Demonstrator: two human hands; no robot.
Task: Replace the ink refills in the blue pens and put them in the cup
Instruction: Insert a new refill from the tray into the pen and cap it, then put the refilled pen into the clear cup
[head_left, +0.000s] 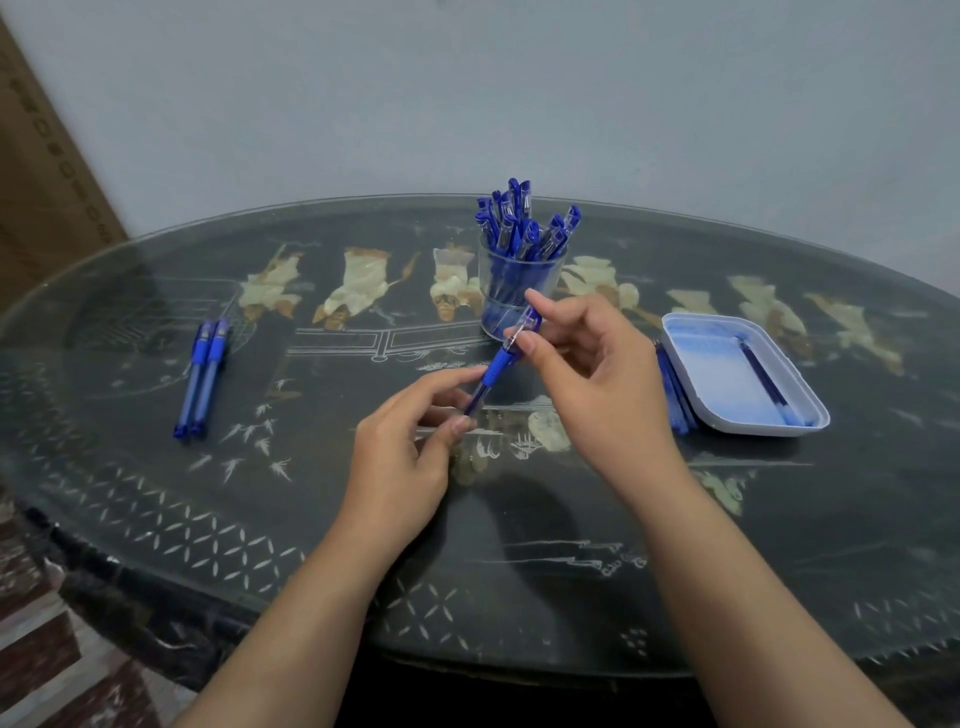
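A blue pen (497, 367) slants above the middle of the table, held between both hands. My left hand (402, 447) pinches its lower barrel end with thumb and fingertips. My right hand (597, 374) pinches the upper end, near the clear cap, between thumb and forefinger. Just behind stands a clear cup (519, 291) filled with several blue pens. Two more blue pens (202, 376) lie side by side at the left. A white tray (727, 410) at the right holds a blue refill (763, 382). Several blue refills (675, 397) lie beside the tray's left edge.
The round dark table (260, 519) has a glass top with inlaid figures, and its front edge curves close to me. A grey wall rises right behind it. A brown cardboard sheet (47, 197) leans at the far left.
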